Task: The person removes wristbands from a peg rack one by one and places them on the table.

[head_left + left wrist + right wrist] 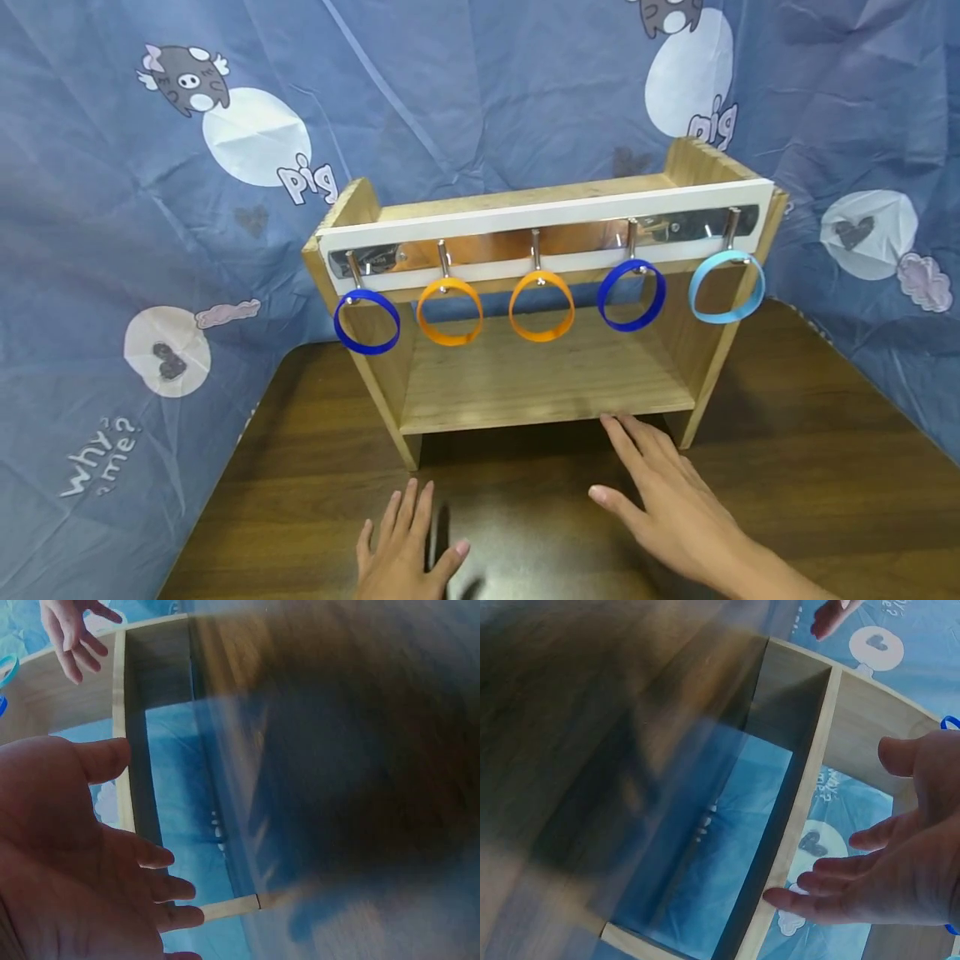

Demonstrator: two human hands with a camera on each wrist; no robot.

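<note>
A small wooden shelf (547,367) stands on the dark table, with a white-backed metal hook rail (480,250) along its upper front. From its hooks hang a dark blue ring (343,335) at the left, an orange ring (450,340), a second orange ring (542,336), another dark blue ring (660,293) and a light blue ring (761,292) at the right. My left hand (401,550) is over the table in front of the shelf's left side, fingers spread, holding nothing. My right hand (667,500) is likewise empty, its straight fingers near the lower board's front edge at the right.
A blue cloth (465,100) printed with pigs and white circles hangs behind and on both sides. The brown table (285,517) has its left edge beside the cloth. Wooden side panels (716,350) bound the shelf.
</note>
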